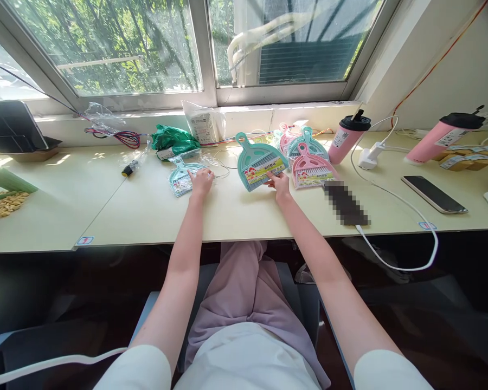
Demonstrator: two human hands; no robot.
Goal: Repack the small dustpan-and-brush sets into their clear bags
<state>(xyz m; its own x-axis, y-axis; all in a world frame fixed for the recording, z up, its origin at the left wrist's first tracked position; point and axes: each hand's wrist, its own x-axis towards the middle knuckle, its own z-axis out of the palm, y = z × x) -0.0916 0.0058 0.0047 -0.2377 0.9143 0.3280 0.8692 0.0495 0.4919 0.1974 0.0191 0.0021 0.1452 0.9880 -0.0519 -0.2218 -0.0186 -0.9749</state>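
Pinching green dustpan (259,161) in right hand (280,187), half-curling left hand (203,181) at bagged dustpan (181,176), can't tell grip, over cream table (236,219), facing 12-o'clock window (138,54).

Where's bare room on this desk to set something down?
Left: between the small black object and the desk's front edge. Middle: the front strip between left hand and held teal dustpan. Crowded: below the window, green bag to pink tumblers.

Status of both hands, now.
Left hand: at the leftmost dustpan; whether its grip is closed cannot be told.
Right hand: closed, holding a teal dustpan by its edge.
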